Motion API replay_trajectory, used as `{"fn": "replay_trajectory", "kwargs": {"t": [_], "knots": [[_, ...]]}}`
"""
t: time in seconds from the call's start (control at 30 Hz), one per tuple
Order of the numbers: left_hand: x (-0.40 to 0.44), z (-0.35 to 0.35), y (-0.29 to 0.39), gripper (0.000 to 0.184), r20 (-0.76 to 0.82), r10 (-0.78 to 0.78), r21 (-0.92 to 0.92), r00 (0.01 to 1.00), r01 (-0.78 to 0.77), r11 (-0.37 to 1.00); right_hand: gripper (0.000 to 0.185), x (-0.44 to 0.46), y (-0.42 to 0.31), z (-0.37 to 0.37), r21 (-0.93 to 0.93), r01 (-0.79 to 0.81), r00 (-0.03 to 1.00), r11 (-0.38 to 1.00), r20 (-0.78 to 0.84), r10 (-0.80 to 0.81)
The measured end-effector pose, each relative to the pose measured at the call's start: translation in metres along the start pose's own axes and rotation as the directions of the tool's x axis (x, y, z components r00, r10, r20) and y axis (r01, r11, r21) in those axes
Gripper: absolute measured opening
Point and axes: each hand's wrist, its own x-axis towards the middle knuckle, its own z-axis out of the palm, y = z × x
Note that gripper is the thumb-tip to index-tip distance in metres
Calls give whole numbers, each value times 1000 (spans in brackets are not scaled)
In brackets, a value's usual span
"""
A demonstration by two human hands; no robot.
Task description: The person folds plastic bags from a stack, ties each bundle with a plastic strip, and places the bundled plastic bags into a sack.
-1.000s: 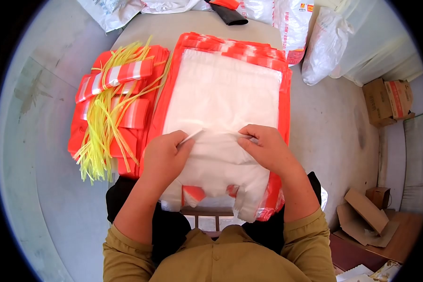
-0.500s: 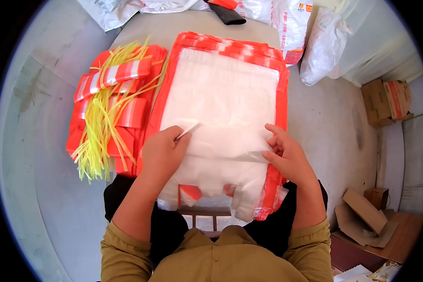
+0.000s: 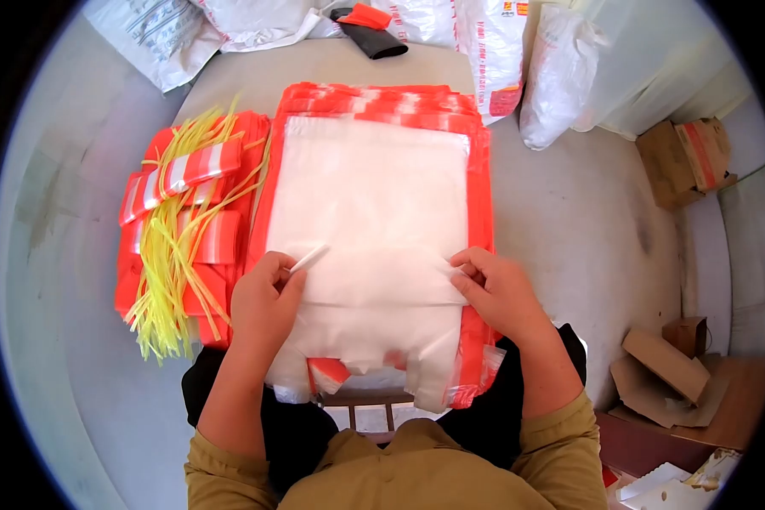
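Note:
A white plastic bag (image 3: 370,195) with handle cutouts at its near end lies flat on a thick stack of red-and-white plastic bags (image 3: 478,187). My left hand (image 3: 266,302) is closed at the white bag's left side, pinching a thin white stick-like piece (image 3: 311,257) between thumb and fingers. On the opposite side, my right hand (image 3: 501,293) pinches the white bag's right edge, where a small fold shows. The near end of the stack hangs towards my lap.
Left of the stack lie folded red bags (image 3: 221,238) topped with yellow strips (image 3: 166,272). White sacks (image 3: 489,59) and a black-and-red item (image 3: 374,38) are at the back. Cardboard boxes (image 3: 684,161) stand at the right, with an opened carton (image 3: 667,382) lower down.
My right hand has closed from spread fingers into a pinch on the white bag's edge. My left hand keeps its pinch. The whole view has shifted slightly.

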Motion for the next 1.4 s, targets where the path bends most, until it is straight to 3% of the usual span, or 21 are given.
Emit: {"fn": "replay_trajectory", "kwargs": {"t": [0.07,0.17,0.37,0.67,0.87,1.07,1.4], "knots": [[1,0,1,19,6,-1,3,1000,1,1000,28,2,-1,-4,23,-45,997,999,-58,47],[1,0,1,19,7,-7,-16,1000,7,1000,31,14,11,-1,23,40,976,999,-213,-34],[1,2,-3,17,-4,0,-38,1000,0,999,40,36,4,4,67,36,971,997,-237,-19],[0,0,0,18,9,-11,-39,1000,12,999,51,51,3,15,-226,86,945,970,-289,-151],[1,2,-6,17,13,-4,-80,1000,5,997,50,58,5,19,-281,33,942,959,-311,-124],[0,0,-5,16,10,-9,-86,1000,10,996,43,57,4,20,-150,17,938,989,-341,-67],[2,3,-8,12,-46,80,-89,996,-84,992,39,55,8,12,-154,9,957,988,-286,-53]]}}
